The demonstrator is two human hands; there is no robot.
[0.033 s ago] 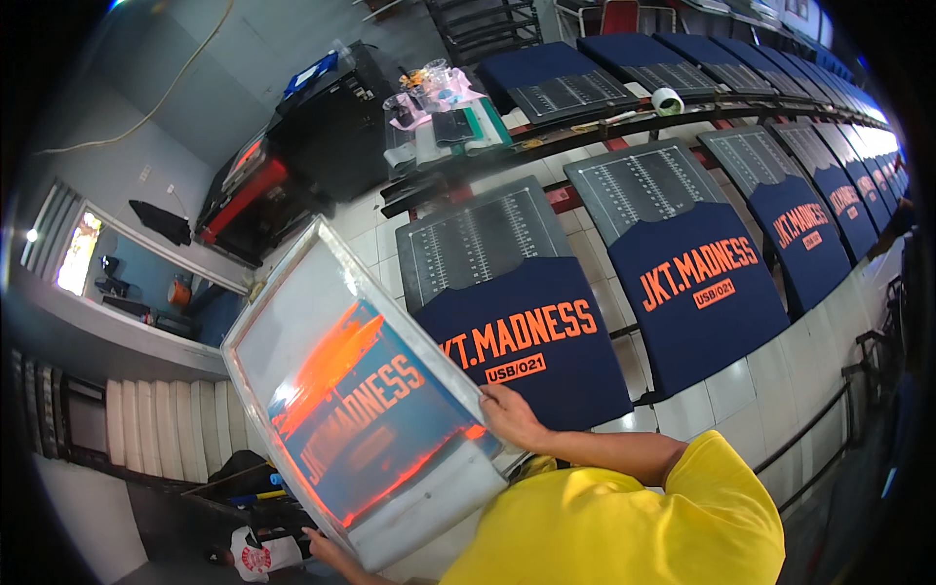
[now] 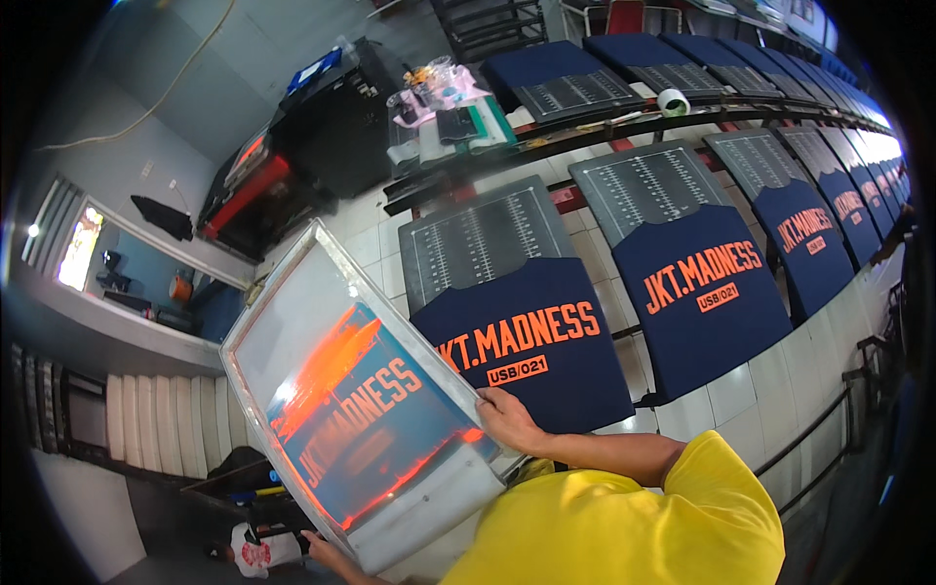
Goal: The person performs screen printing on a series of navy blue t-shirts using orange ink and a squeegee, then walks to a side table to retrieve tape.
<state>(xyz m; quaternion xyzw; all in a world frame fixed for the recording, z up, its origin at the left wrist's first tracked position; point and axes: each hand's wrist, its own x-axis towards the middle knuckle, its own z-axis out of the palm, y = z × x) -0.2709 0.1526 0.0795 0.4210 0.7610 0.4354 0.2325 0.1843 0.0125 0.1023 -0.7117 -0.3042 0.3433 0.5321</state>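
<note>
A silk-screen printing frame (image 2: 336, 255) with a pale border is held up at a slant in front of me. Its blue mesh carries lettering, and wet orange ink (image 2: 333, 363) is smeared across the upper part and along the lower edge. My right hand (image 2: 510, 421) is closed on the frame's right side. At the lower left side, my left hand (image 2: 320, 548) grips the frame, its fingers partly hidden. Just right of the frame, a navy shirt (image 2: 546, 395) with orange print lies on a dark ruled board (image 2: 487, 234), partly covered by the frame.
More printed navy shirts (image 2: 717, 336) on boards run off to the right. Behind is a second row of boards with navy cloth (image 2: 556, 68), and a tape roll (image 2: 673, 102). Cups and cloths (image 2: 444, 93) crowd the table's end. A person in a white shirt (image 2: 261, 551) is at lower left, near stairs (image 2: 166, 424).
</note>
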